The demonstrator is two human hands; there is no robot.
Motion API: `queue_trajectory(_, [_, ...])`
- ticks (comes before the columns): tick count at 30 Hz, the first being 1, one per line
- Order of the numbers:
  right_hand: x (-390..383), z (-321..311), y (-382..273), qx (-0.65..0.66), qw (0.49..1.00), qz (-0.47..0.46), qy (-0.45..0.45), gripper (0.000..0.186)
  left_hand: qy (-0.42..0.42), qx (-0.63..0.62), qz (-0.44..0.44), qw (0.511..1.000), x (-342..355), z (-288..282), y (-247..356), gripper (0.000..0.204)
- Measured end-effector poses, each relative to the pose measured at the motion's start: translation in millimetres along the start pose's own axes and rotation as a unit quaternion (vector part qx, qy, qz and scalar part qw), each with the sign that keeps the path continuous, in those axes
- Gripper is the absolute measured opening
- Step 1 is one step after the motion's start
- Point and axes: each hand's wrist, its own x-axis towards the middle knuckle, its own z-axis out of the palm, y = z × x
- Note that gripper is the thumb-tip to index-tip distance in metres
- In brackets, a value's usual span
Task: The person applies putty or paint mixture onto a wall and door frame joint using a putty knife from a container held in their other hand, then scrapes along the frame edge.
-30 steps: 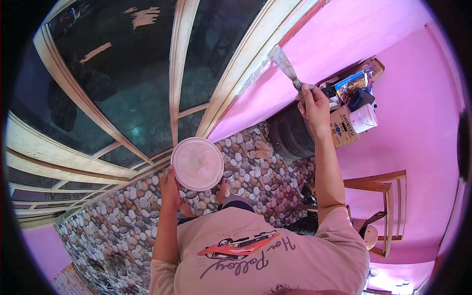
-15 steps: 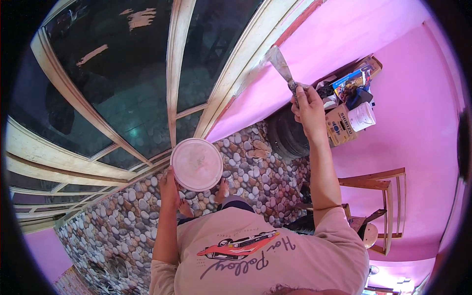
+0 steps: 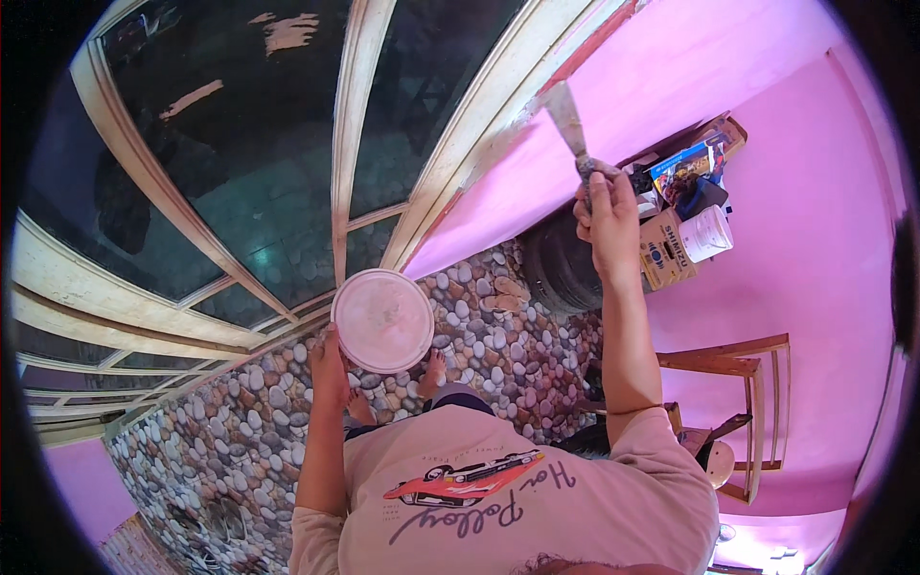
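My right hand (image 3: pixel 609 220) grips the handle of a metal putty knife (image 3: pixel 565 113), its flat blade raised at a pale patched strip (image 3: pixel 517 134) where the white wooden frame meets the pink wall; whether it touches cannot be told. My left hand (image 3: pixel 329 369) holds a round pale plastic lid (image 3: pixel 382 320) by its edge, held flat at waist height, with a dull smear on its middle. Beside both is a glazed white-framed door or window (image 3: pixel 347 144) with dark panes and some tan patches on the glass.
Against the pink wall (image 3: pixel 795 211) stand a black drum (image 3: pixel 558 268), cardboard box (image 3: pixel 671 254), white bucket (image 3: pixel 706 233) and piled odds and ends. Wooden frames (image 3: pixel 757 383) lean at the right. Pebble-patterned floor (image 3: pixel 230 431) lies below, with sandals (image 3: pixel 508 292) by the drum.
The putty knife and my right hand dipped slightly left, then moved right and up along the frame edge. My left hand and the lid stay nearly still.
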Motion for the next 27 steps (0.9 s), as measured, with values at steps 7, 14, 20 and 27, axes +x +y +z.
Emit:
queue_trajectory(7, [-1.0,3.4,-3.7,-0.012,1.0,0.021,-0.011,0.025,0.003,-0.002,0.039,0.999,-7.2,14.3,2.2,0.032])
queue_trajectory(14, [-2.8,-1.8,-4.6,0.008,0.999,-0.033,0.014,0.023,-0.015,0.005,0.018,1.0,1.7,-1.4,-5.7,0.03])
queue_trajectory(20, [-7.8,9.8,32.9,0.041,0.998,0.042,-0.021,0.023,0.024,-0.043,0.025,0.998,-15.6,11.4,11.3,0.026])
queue_trajectory(27, [-2.3,12.7,52.9,0.013,1.0,0.007,-0.001,0.024,-0.033,0.003,0.039,0.999,-8.1,-3.1,3.9,0.035])
